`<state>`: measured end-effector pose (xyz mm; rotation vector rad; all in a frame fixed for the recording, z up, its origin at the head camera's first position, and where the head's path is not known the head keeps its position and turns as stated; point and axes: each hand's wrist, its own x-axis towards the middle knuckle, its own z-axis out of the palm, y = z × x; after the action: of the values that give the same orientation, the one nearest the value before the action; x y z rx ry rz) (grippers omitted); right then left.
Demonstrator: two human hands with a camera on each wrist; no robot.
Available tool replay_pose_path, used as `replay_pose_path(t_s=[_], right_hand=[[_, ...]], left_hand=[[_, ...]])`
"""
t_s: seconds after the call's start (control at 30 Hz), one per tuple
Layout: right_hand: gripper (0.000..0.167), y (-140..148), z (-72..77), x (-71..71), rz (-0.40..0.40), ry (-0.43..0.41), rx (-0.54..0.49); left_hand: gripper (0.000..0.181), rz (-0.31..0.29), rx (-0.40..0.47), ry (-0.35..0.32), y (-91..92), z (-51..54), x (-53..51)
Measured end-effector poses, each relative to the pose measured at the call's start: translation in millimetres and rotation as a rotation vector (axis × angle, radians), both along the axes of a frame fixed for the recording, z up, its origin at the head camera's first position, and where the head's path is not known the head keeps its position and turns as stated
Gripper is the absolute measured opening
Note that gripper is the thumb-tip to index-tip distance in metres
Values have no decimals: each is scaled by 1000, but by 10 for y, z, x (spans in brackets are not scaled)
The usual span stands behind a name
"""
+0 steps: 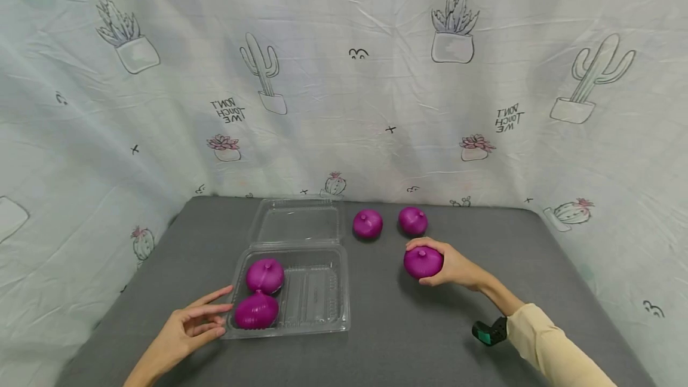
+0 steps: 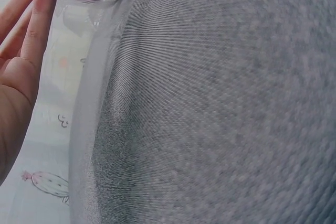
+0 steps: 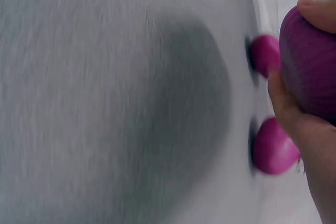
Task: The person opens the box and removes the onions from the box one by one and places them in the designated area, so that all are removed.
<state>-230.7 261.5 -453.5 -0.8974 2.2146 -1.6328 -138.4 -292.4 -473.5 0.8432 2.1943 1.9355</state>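
Nearest, in the front left corner of a clear plastic container, the front onion lies tipped over, glossy purple and rounded, its short tip pointing away and meeting the onion behind it. Beside them the left hand has its fingers extended and a little apart, fingertips touching the container's left edge, gripping nothing. A sleeve and a black-and-green wrist device show at the right.

Farther on, over the grey bench, the held onion is plump and purple, finely ribbed in the right wrist view, its stub upward. The right hand is clamped on it, thumb on the near side and fingers round the far side; it hangs above its shadow.

Beyond stand two more purple onions, the left one and the right one, apart from each other. The container's lid lies open to their left, before a pale cactus-print cloth.
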Motion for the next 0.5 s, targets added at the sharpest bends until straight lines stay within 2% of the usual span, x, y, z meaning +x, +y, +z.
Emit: replay_pose_path(t_s=[0.13, 0.37, 0.5], right_hand=[[60, 181, -35, -28, -86, -42, 20], [61, 511, -78, -132, -191, -52, 58], [64, 712, -92, -201, -261, -102, 86]], left_hand=[[37, 11, -1, -9, -1, 1, 7], [38, 14, -10, 3, 9, 1, 3], [38, 16, -11, -2, 11, 0, 0]])
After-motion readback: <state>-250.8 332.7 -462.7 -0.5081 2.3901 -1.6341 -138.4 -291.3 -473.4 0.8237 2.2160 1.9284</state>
